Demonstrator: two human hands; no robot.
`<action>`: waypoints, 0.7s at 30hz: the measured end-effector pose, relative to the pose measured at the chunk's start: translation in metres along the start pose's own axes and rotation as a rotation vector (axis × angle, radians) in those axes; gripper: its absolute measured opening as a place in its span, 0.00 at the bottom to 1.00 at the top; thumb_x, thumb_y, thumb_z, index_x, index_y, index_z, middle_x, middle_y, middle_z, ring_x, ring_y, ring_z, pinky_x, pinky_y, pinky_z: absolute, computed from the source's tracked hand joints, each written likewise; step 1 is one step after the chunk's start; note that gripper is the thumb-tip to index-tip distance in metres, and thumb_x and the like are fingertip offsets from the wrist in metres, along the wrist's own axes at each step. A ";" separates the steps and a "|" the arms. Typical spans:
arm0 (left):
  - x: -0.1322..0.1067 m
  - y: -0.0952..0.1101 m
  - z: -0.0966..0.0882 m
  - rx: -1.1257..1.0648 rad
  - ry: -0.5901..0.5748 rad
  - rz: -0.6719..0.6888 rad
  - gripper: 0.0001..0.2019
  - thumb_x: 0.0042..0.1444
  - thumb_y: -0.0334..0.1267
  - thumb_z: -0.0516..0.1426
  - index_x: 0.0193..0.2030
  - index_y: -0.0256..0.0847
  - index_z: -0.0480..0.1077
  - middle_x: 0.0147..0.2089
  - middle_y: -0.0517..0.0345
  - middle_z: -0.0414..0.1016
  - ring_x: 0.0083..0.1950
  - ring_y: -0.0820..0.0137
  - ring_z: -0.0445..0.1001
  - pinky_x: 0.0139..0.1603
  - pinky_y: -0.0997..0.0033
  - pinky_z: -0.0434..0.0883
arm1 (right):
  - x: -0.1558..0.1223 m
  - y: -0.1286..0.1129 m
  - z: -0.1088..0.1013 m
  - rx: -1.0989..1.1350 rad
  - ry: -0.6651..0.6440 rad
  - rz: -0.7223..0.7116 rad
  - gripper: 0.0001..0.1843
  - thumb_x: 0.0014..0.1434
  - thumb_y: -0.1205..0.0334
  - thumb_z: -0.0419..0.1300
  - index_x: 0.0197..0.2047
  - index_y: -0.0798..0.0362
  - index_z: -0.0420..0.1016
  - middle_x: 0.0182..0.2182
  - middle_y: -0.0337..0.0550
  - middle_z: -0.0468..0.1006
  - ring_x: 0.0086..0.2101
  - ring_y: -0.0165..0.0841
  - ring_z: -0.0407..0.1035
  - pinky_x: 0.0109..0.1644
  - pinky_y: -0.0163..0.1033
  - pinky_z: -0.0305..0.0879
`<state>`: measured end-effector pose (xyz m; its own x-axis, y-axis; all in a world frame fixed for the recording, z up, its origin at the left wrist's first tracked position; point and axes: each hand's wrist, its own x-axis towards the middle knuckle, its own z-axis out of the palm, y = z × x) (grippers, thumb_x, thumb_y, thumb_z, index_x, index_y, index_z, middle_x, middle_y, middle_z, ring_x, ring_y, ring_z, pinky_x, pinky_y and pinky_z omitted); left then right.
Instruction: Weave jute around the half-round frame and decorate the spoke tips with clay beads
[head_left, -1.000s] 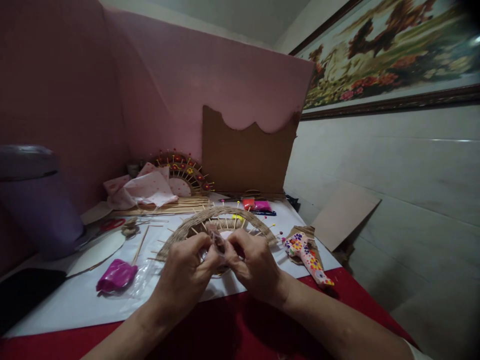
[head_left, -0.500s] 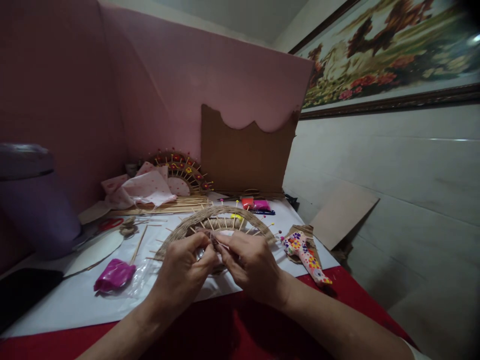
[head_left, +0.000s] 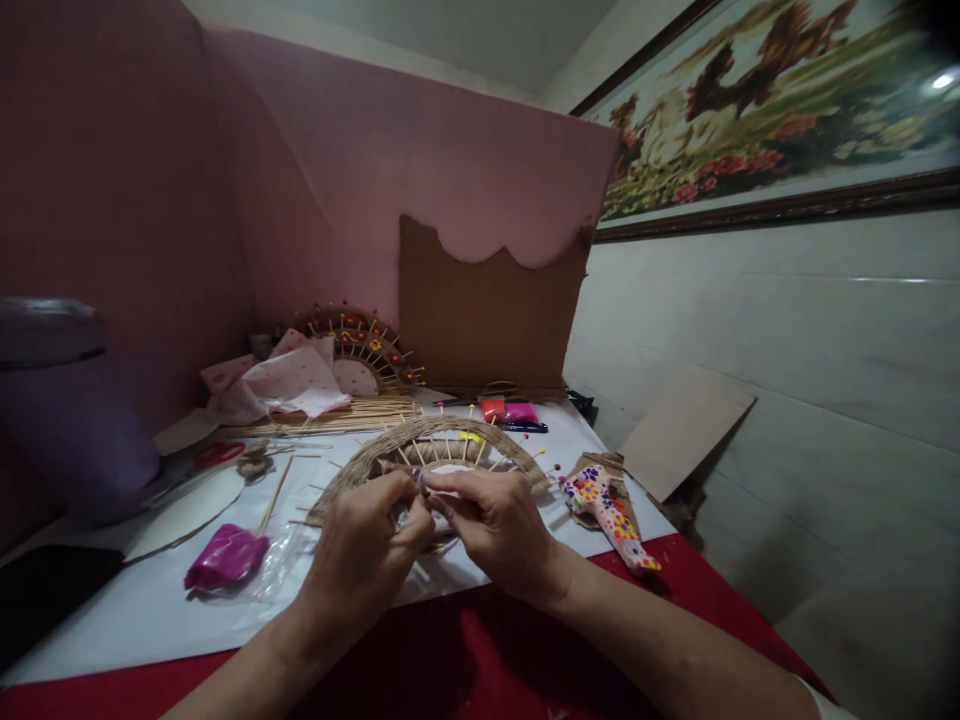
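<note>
My left hand and my right hand meet over the front of the table, thumbs and fingertips pinched close together. Between them is something small, thin and dark greyish, mostly hidden by the fingers, so its kind cannot be made out. Just behind the hands lies a twine-wrapped half-round arch with thin sticks radiating from it, several tipped with coloured beads. The hands cover its front middle. Right of the right hand, a painted, flower-patterned figure rests on a piece of cardboard.
A magenta clay packet lies at left, near a purple container and a black flat object. Behind are a bundle of sticks, spotted cloth, a finished-looking arch and upright cardboard.
The fingers of both hands have shifted slightly against each other, the right index finger lying straighter across the small piece. The view has tilted a little; the table things stay put.
</note>
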<state>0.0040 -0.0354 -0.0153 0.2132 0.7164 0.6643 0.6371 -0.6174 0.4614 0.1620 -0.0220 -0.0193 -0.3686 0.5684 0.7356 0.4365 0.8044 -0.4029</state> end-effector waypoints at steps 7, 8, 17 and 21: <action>0.001 -0.002 -0.001 -0.003 -0.002 0.059 0.08 0.51 0.30 0.53 0.22 0.39 0.63 0.21 0.63 0.66 0.22 0.75 0.65 0.24 0.75 0.61 | -0.001 -0.002 0.000 -0.050 -0.008 0.005 0.11 0.54 0.70 0.58 0.41 0.56 0.76 0.36 0.48 0.81 0.35 0.35 0.75 0.39 0.38 0.67; 0.000 -0.003 0.000 0.037 0.013 0.092 0.08 0.51 0.31 0.54 0.21 0.39 0.62 0.20 0.63 0.66 0.22 0.74 0.65 0.23 0.75 0.61 | -0.002 -0.002 0.000 -0.060 -0.018 0.023 0.11 0.54 0.69 0.58 0.41 0.56 0.77 0.34 0.47 0.81 0.32 0.34 0.74 0.37 0.37 0.67; -0.001 -0.004 0.004 0.207 0.074 0.241 0.09 0.48 0.29 0.54 0.20 0.39 0.61 0.18 0.62 0.64 0.19 0.72 0.64 0.21 0.73 0.60 | -0.004 0.001 0.011 0.026 0.022 0.172 0.09 0.50 0.70 0.59 0.34 0.55 0.79 0.17 0.37 0.73 0.18 0.26 0.60 0.25 0.33 0.56; -0.003 -0.003 0.005 0.230 0.106 0.292 0.08 0.48 0.28 0.54 0.21 0.39 0.61 0.18 0.62 0.64 0.20 0.72 0.64 0.21 0.72 0.61 | -0.005 0.000 0.014 0.057 0.055 0.184 0.09 0.50 0.70 0.58 0.34 0.56 0.78 0.16 0.34 0.68 0.18 0.25 0.57 0.24 0.32 0.53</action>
<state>0.0055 -0.0344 -0.0214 0.3406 0.4760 0.8108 0.7130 -0.6929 0.1073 0.1530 -0.0225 -0.0308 -0.2406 0.6981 0.6744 0.4451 0.6968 -0.5625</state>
